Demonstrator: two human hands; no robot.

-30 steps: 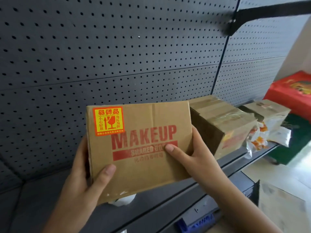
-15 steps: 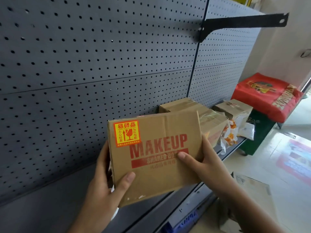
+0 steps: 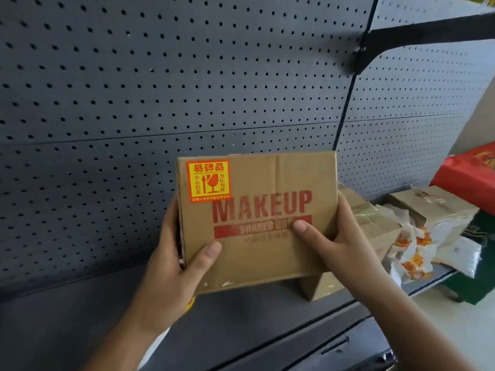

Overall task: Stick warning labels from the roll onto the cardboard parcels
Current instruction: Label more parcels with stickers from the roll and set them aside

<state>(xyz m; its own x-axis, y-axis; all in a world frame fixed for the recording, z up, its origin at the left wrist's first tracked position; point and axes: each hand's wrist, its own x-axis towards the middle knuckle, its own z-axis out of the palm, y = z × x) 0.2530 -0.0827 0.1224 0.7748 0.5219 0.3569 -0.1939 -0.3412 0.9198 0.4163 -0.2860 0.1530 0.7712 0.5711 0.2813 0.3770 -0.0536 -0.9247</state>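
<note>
Two bare hands grip a cardboard parcel (image 3: pixel 257 223) printed "MAKEUP": the left hand (image 3: pixel 171 274) wraps its left edge, thumb on the front, and the right hand (image 3: pixel 340 245) clasps the right edge likewise. A yellow-and-red warning label (image 3: pixel 208 181) sits on the parcel's upper left corner. Behind it, on a grey shelf (image 3: pixel 241 325), stand a taped parcel (image 3: pixel 372 231) and a torn one (image 3: pixel 434 207) against a pegboard wall (image 3: pixel 187 89).

Looks like a shop or stockroom: grey pegboard shelving (image 3: pixel 187 89) behind the hands, black shelf bracket (image 3: pixel 417 36) above right, taped cardboard parcels (image 3: pixel 428 210) along the metal shelf (image 3: pixel 267 317) to the right.
</note>
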